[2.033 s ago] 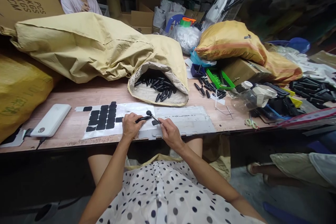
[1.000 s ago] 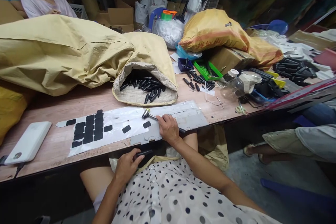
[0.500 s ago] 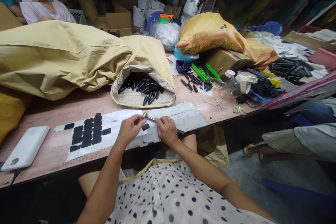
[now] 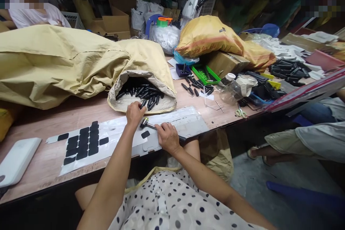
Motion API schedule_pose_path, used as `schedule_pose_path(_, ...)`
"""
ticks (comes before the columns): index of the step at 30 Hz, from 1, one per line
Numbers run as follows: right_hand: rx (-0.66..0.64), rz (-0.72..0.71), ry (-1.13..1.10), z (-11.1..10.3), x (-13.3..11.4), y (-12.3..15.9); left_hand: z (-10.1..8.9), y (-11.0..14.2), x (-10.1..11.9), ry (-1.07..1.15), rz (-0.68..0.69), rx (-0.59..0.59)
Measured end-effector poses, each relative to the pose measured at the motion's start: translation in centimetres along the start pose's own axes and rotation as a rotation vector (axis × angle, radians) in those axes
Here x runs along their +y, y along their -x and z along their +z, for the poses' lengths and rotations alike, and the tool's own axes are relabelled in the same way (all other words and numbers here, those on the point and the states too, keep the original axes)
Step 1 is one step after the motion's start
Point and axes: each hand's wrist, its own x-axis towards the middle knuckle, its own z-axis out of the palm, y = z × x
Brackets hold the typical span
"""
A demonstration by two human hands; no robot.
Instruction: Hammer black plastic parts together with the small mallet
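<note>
My right hand (image 4: pixel 169 137) is wrapped round the shaft of a small hammer (image 4: pixel 150 125). The hammer's metal head has a yellow-green face, and its black grip shows past my palm. At the mouth of a beige sack (image 4: pixel 114 95), my left hand (image 4: pixel 135 114) has its fingers closed on one of the black tapered pieces, a slim black handle-like part (image 4: pixel 143 104). Many more such black pieces (image 4: pixel 151 92) lie inside the sack. Under the hammer lies a grey board (image 4: pixel 185 119), with a single black rounded pad (image 4: pixel 145 134) close by.
Black pads on a white sheet (image 4: pixel 110 129) lie left, near a white power bank (image 4: pixel 20 158). To the right are a green tray (image 4: pixel 206 74), clear jars (image 4: pixel 234 90) and scissors (image 4: pixel 240 112). A co-worker (image 4: pixel 35 14) sits behind the sack; another person's legs show right.
My left hand has left the hammer head and reached forward to the sack's mouth, onto a black piece. The hammer, still in my right hand, now has its head lower, by the board.
</note>
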Motion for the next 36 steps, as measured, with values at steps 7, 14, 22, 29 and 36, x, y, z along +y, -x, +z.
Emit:
schedule_pose_path(7, -0.039, 0.025, -0.032, 0.0, 0.2, 0.2, -3.2, 8.0, -6.2, 0.262, 0.220, -0.006)
schedule_pose_path(14, -0.038, 0.030, -0.068, 0.2, 0.7, 0.1, -1.6, 10.8, -9.9, 0.204, 0.246, -0.027)
schedule_pose_path(22, 0.038, 0.026, -0.413, -1.1, 0.2, 0.7, -1.2, 10.5, -9.9, 0.204, 0.240, -0.053)
schedule_pose_path(29, 0.000, -0.053, -0.576, -2.3, -1.6, 1.7, -1.2, 10.3, -9.7, 0.229, 0.165, -0.096)
schedule_pose_path(36, -0.080, -0.041, -0.458, -2.4, -2.2, 1.7, -1.3, 10.2, -9.4, 0.233, 0.157, -0.094)
